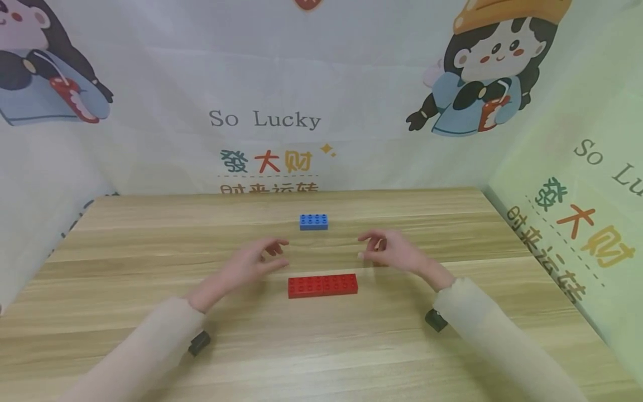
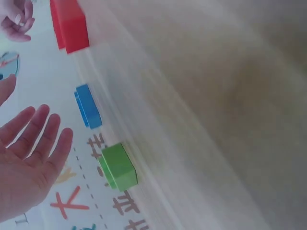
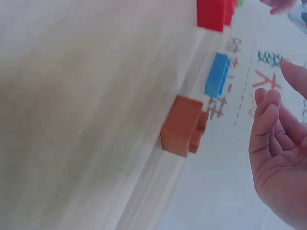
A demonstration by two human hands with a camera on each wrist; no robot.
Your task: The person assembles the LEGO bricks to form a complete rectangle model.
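Note:
My left hand (image 1: 253,259) hovers over the table with fingers spread and loosely bent, holding nothing. Opposite it, my right hand (image 1: 394,250) is also raised, its fingers relaxed and free of any object. Two red toy bricks (image 1: 322,286) lie end to end on the near side of the hands. Farther back sits a blue toy brick (image 1: 313,222). In the left wrist view a green toy brick (image 2: 119,167) stands near the left hand, which hides it from the head view. An orange-brown toy brick (image 3: 182,125) is nearest the right hand, mostly covered by it from above.
The wood-grain table (image 1: 321,357) ends at a printed cloth backdrop (image 1: 166,145) behind and at the sides. Both wrists carry small dark devices; one (image 1: 200,343) shows beside the left sleeve and another (image 1: 436,320) beside the right.

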